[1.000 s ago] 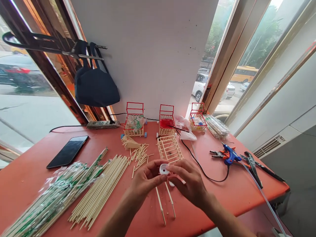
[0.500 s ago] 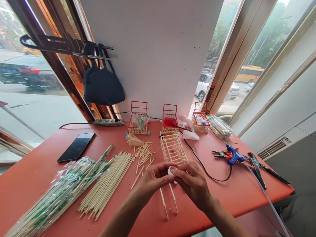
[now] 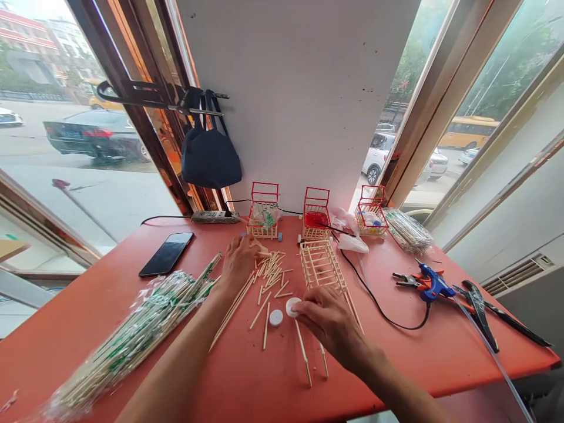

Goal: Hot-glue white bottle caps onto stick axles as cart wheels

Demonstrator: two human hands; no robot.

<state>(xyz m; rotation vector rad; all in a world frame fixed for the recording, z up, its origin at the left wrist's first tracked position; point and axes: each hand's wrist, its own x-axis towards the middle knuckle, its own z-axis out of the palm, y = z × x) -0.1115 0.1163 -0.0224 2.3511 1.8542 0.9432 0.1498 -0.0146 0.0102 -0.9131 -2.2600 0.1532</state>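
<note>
In the head view, my right hand (image 3: 328,317) pinches a white plastic bottle cap (image 3: 291,306) by its edge, just above the table. A second white bottle cap (image 3: 276,318) lies flat close by. My left hand (image 3: 240,258) reaches further back, its fingers bent over a tan folded sheet (image 3: 261,249), which they partly hide. Short cut wooden sticks (image 3: 273,271) are strewn beside that hand. Beyond my right hand lies a stick-built basket frame (image 3: 321,264), with long sticks sticking out toward me. My left forearm covers part of the long bare sticks (image 3: 233,311).
Three small stick carts with red handles, including the middle cart (image 3: 316,220), stand along the wall. A blue glue gun (image 3: 434,282), pliers (image 3: 406,280) and black cutters (image 3: 478,305) lie right. Left are wrapped sticks (image 3: 136,335), a phone (image 3: 166,254) and a power strip (image 3: 215,217).
My hands have parted. The left has moved back and left to the tan sheet; the right keeps a bottle cap. Another cap now shows on the table. The view has turned left.
</note>
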